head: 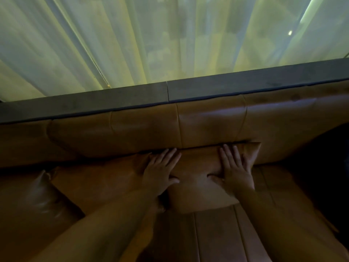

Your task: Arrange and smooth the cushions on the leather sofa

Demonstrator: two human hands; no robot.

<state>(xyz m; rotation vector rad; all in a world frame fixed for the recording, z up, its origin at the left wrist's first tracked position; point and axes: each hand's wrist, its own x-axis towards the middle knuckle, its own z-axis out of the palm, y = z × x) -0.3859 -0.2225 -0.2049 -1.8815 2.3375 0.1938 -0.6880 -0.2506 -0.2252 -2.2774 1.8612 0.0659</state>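
Observation:
A brown leather sofa fills the lower half of the view, its backrest (207,121) running across the middle and its seat (217,233) below. A tan leather cushion (194,167) leans where seat meets backrest. My left hand (162,171) lies flat on the cushion's left part, fingers spread. My right hand (234,167) presses flat on its right part, fingers spread toward the backrest. Another cushion (98,184) lies to the left, partly under my left forearm. A third, shinier cushion (34,201) sits at the far left.
A dark ledge (170,93) runs behind the sofa's backrest. Sheer pale curtains (151,38) hang above it, lit from behind. The area at the right of the sofa (324,167) is in deep shadow.

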